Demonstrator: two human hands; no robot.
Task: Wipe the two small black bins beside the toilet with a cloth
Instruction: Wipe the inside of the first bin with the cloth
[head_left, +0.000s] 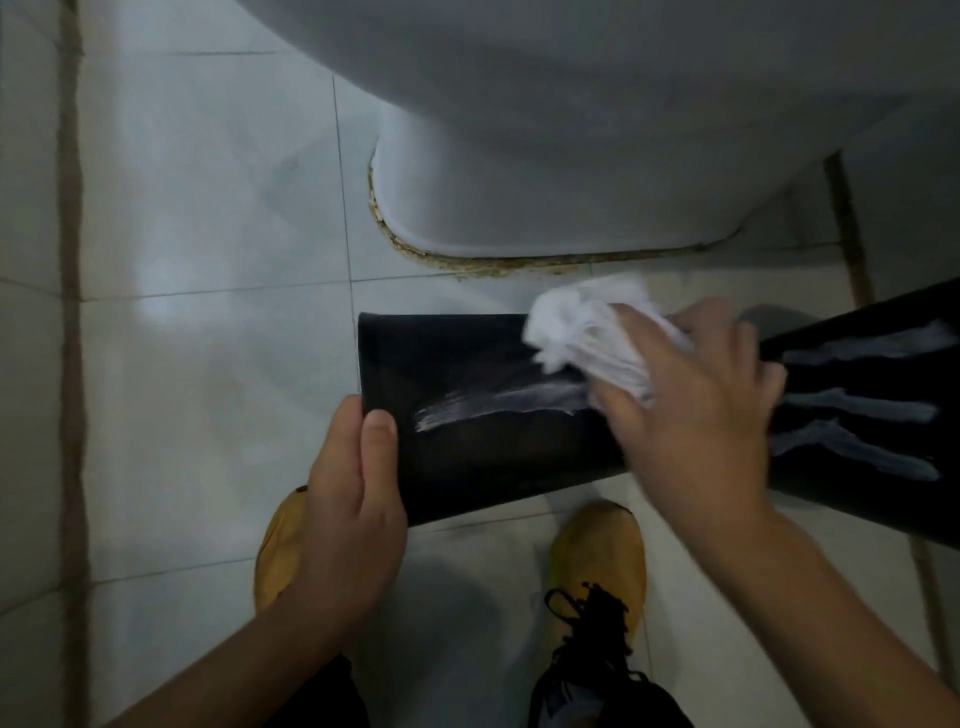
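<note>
While my left hand (347, 499) grips the tipped black bin (483, 415) before the toilet (545, 171), my right hand (691, 410) presses the cloth (582, 332) (smearing white streaks); pushing harder could twist it free.

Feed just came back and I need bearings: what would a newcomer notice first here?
The white cloth bunched under the right hand, pressed on a black bin streaked with white smears, mid-frame. The left hand grips that bin's left end. A second streaked bin lies at right, the toilet base just above.
</note>
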